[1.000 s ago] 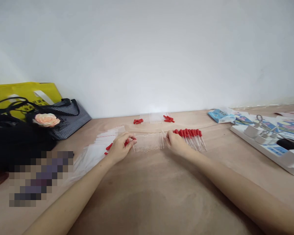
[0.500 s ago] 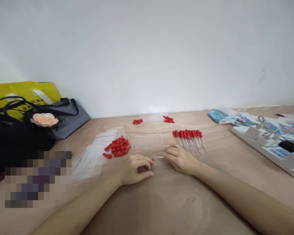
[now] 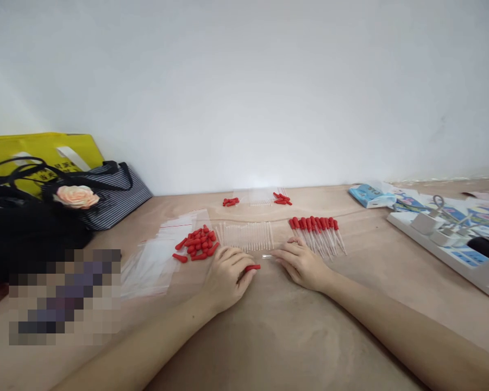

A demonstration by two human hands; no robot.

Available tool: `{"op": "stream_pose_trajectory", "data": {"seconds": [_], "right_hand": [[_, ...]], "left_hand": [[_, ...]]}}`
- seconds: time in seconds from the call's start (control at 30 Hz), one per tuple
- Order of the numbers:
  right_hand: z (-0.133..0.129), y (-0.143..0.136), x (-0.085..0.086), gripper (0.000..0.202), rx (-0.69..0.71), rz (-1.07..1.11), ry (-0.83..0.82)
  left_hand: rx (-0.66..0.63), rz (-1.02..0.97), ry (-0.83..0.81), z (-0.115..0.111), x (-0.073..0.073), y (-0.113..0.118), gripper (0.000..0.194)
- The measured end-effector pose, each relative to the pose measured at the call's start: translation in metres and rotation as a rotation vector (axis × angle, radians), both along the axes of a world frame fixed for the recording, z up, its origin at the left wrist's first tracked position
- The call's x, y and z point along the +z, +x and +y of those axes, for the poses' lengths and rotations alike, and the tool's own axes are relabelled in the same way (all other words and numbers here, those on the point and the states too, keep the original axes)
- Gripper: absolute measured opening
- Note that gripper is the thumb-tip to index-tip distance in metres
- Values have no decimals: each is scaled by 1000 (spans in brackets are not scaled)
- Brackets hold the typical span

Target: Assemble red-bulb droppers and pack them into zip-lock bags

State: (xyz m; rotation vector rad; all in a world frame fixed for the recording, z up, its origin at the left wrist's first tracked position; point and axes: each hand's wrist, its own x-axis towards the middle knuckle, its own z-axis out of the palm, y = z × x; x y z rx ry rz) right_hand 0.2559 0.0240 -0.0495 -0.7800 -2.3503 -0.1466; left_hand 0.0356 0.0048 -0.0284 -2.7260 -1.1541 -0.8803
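My left hand (image 3: 230, 277) pinches a red rubber bulb (image 3: 252, 267) whose end points right. In my right hand (image 3: 301, 264) is a clear glass tube (image 3: 266, 256), its tip sticking out to the left, apart from the bulb. Beyond my left hand lies a pile of loose red bulbs (image 3: 198, 243). A row of clear tubes (image 3: 246, 235) lies behind the gap between my hands. Past my right hand, several tubes with red bulbs on them (image 3: 315, 231) lie side by side.
Clear plastic bags (image 3: 158, 255) lie at the left. Farther back is another bag (image 3: 258, 196) with small red bulbs beside it. A striped bag (image 3: 114, 195) and a yellow bag (image 3: 44, 157) stand at the far left. A white power strip (image 3: 452, 250) lies at the right.
My left hand has turned over more and its fingers have closed in; the red bulb now shows clearly between them. The view has shifted slightly.
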Motion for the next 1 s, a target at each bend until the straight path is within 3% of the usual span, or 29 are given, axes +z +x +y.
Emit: {"op": "stream_pose_trajectory", "data": {"seconds": [0.2, 0.53, 1.0], "right_hand": [[-6, -4, 2, 24, -8, 6, 39], [-13, -11, 3, 23, -34, 42, 112], [-15, -14, 4, 23, -36, 48, 115]], "left_hand": [[60, -38, -38, 2, -2, -3, 8], [-8, -13, -20, 3, -2, -2, 23], [-3, -16, 45, 5, -7, -2, 20]]}}
